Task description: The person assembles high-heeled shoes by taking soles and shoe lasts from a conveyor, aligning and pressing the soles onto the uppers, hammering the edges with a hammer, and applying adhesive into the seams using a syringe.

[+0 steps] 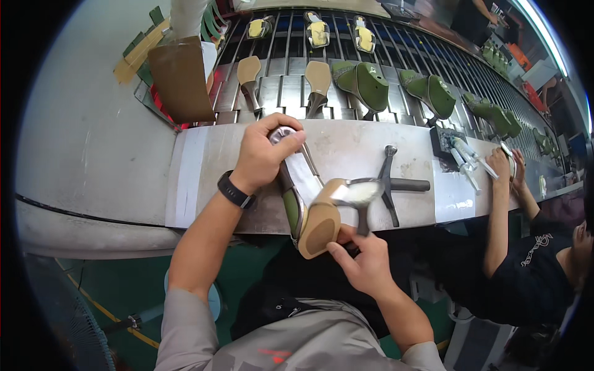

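Observation:
My left hand (pixel 263 154) is closed around the heel end of a shoe upper (pixel 291 210) on a last, with silver and green sides and a white strip along its underside. My right hand (pixel 365 260) grips a beige shoe sole (pixel 323 226) with a dark high heel, fingers by the heel's lower end. The sole's forepart overlaps the toe end of the upper; whether they touch I cannot tell. Motion blurs the sole's pale rear part. To the right, a dark hammer-like tool (pixel 405 184) lies on the bench.
Beyond the pale bench (pixel 352 133), a roller conveyor (pixel 281 52) carries beige heeled soles (pixel 318 77), green lasted shoes (pixel 365 83) and yellow-lined shoes (pixel 317 34). Syringes (pixel 467 162) lie beside a dark box (pixel 447 143). A brown board (pixel 179 83) stands at left; a co-worker's hands (pixel 504 164) work at right.

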Action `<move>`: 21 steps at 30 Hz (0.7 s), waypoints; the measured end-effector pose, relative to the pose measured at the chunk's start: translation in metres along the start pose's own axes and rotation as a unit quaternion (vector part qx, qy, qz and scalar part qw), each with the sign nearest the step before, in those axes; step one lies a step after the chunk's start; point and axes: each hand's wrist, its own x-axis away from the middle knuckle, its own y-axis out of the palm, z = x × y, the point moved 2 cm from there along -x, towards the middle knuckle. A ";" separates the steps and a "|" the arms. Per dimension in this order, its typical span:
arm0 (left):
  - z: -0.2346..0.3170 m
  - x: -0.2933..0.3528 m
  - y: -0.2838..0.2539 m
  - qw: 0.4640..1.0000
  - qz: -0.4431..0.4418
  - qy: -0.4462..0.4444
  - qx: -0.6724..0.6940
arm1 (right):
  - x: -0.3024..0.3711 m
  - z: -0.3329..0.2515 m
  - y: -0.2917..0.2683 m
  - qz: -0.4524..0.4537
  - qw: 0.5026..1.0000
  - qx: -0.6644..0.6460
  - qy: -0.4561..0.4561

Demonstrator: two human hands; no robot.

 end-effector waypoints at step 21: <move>-0.009 -0.013 0.017 0.982 -0.119 0.129 -0.064 | -0.124 -0.087 -0.043 0.007 0.949 0.131 -0.285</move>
